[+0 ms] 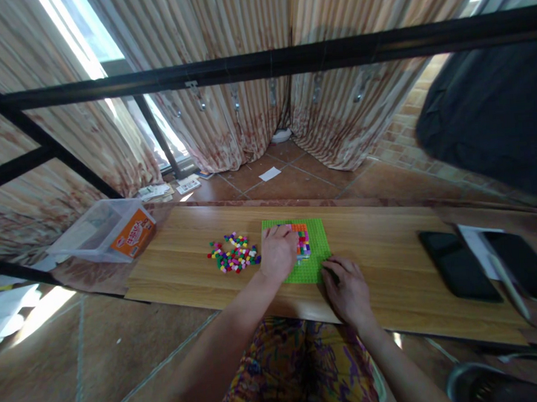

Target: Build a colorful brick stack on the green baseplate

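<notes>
A bright green studded baseplate [318,237] lies on the wooden table, with a block of small coloured toy bricks [303,235] built up on it in orange, pink, purple and other colours. My left hand [278,252] reaches over the left part of these bricks, its fingers bent down and pressed together. Whatever sits under the fingertips is hidden. At the plate's lower right corner, my right hand [346,287] grips the edge with curled fingers and thumb. Left of the plate is a loose pile of small coloured bricks [233,255].
A clear plastic box [101,229] with an orange label stands beyond the table's left end. On the right of the wooden table [384,242] lie a black tablet-like slab [457,265], white paper and another dark device [527,264]. A black metal bar [260,65] crosses behind, before curtains.
</notes>
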{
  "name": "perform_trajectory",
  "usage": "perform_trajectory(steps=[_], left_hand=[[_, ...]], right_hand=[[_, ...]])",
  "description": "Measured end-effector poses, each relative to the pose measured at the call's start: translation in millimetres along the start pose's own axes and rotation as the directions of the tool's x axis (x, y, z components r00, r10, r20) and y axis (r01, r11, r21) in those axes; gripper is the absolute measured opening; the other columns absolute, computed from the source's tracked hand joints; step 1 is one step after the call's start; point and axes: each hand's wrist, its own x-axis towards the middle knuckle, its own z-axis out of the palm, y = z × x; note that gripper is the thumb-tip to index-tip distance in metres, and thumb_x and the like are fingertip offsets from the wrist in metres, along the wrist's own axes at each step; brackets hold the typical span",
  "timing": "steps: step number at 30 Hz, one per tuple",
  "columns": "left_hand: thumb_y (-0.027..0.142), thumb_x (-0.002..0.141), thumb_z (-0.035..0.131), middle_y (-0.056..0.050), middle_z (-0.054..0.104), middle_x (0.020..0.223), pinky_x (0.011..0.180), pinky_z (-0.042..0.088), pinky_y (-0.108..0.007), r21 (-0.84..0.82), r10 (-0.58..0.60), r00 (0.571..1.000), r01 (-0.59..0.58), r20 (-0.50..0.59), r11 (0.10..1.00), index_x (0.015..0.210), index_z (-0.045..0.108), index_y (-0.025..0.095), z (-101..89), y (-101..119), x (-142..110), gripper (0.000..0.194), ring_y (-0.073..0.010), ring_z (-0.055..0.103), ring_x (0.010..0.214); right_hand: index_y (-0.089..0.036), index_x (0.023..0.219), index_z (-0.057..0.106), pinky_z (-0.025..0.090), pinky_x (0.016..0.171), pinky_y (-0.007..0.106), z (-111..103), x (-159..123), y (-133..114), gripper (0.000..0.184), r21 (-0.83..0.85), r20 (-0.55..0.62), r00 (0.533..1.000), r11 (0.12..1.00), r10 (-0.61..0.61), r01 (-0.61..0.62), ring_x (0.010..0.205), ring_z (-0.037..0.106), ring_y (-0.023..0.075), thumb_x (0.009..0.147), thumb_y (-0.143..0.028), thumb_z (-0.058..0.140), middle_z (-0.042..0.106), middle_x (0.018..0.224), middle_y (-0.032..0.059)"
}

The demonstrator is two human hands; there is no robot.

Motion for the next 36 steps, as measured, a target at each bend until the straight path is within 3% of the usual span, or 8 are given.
perform_trajectory(steps=[12,16,19,22,26,31,34,36], left_hand=[[0.018,0.097,0.041,-0.011,0.065,0.107,0.089,0.038,-0.042,0.201,0.137,0.991,-0.136,0.013,0.970,0.101,0.067,0.015,1.3,9.1,-12.4,0.027,-0.0263,0.054,0.105],[0.018,0.096,0.043,-0.009,0.066,0.107,0.086,0.041,-0.042,0.208,0.115,0.993,-0.112,0.002,0.972,0.103,0.067,0.016,1.4,10.2,-13.4,0.025,-0.0259,0.055,0.103],[0.016,0.094,0.046,-0.009,0.067,0.109,0.084,0.043,-0.041,0.168,0.068,0.997,-0.062,-0.034,0.984,0.117,0.064,0.017,-2.0,7.8,-18.6,0.029,-0.0251,0.056,0.102],[0.014,0.093,0.046,-0.010,0.068,0.110,0.085,0.045,-0.039,0.119,0.018,0.995,-0.006,-0.097,0.993,0.131,0.056,0.018,-10.0,-5.8,-28.7,0.039,-0.0239,0.058,0.099],[0.014,0.094,0.045,-0.008,0.070,0.101,0.091,0.048,-0.039,0.062,-0.082,0.979,0.095,-0.186,0.994,0.120,0.063,0.018,-22.7,-40.4,-43.3,0.032,-0.0233,0.060,0.097],[0.018,0.092,0.050,-0.009,0.070,0.109,0.097,0.048,-0.042,-0.007,-0.207,0.943,0.213,-0.261,0.977,0.115,0.066,0.020,-25.5,-71.7,-54.6,0.029,-0.0248,0.062,0.106],[0.021,0.090,0.051,-0.009,0.070,0.111,0.097,0.049,-0.041,-0.043,-0.287,0.926,0.285,-0.244,0.958,0.116,0.066,0.020,-23.2,-84.3,-62.0,0.030,-0.0247,0.062,0.106],[0.022,0.089,0.050,-0.009,0.071,0.109,0.096,0.049,-0.040,-0.046,-0.364,0.903,0.363,-0.230,0.931,0.115,0.067,0.020,-23.5,-97.9,-69.0,0.031,-0.0251,0.062,0.103]], right_hand=[[-0.019,0.102,0.072,0.051,0.088,0.042,2.0,-0.6,1.0,0.025,-0.010,-0.001,1.000,1.000,-0.007,0.007,0.101,0.058,0.0258,0.094,-0.029,0.050,0.067,0.111,0.0111],[-0.019,0.102,0.072,0.051,0.087,0.042,3.3,-1.5,3.5,0.026,-0.011,-0.007,1.000,1.000,-0.027,0.027,0.100,0.058,0.0259,0.094,-0.030,0.050,0.067,0.110,0.0113],[-0.019,0.102,0.072,0.051,0.088,0.043,3.5,-1.4,5.1,0.027,-0.015,-0.009,0.999,0.999,-0.042,0.042,0.099,0.058,0.0258,0.095,-0.031,0.049,0.067,0.111,0.0117],[-0.018,0.102,0.072,0.051,0.088,0.043,3.4,-0.6,5.2,0.028,-0.025,-0.010,0.999,0.999,-0.041,0.040,0.100,0.058,0.0261,0.095,-0.032,0.049,0.067,0.111,0.0123],[-0.018,0.101,0.073,0.050,0.088,0.044,4.8,-1.6,5.7,0.028,-0.035,-0.006,0.999,0.999,-0.034,0.034,0.100,0.058,0.0264,0.095,-0.032,0.049,0.068,0.111,0.0124],[-0.018,0.103,0.072,0.050,0.089,0.045,2.7,-0.8,5.3,0.027,-0.047,-0.064,0.997,0.998,-0.047,0.044,0.100,0.059,0.0265,0.095,-0.032,0.050,0.067,0.110,0.0124],[-0.018,0.110,0.070,0.050,0.089,0.044,-5.7,14.0,-6.7,0.028,-0.083,-0.122,0.986,0.991,-0.115,0.105,0.102,0.058,0.0259,0.097,-0.031,0.049,0.064,0.115,0.0133],[-0.020,0.117,0.068,0.049,0.089,0.043,-11.0,30.6,-20.4,0.029,-0.120,-0.099,0.973,0.973,-0.207,0.195,0.102,0.057,0.0249,0.098,-0.030,0.048,0.061,0.121,0.0129]])
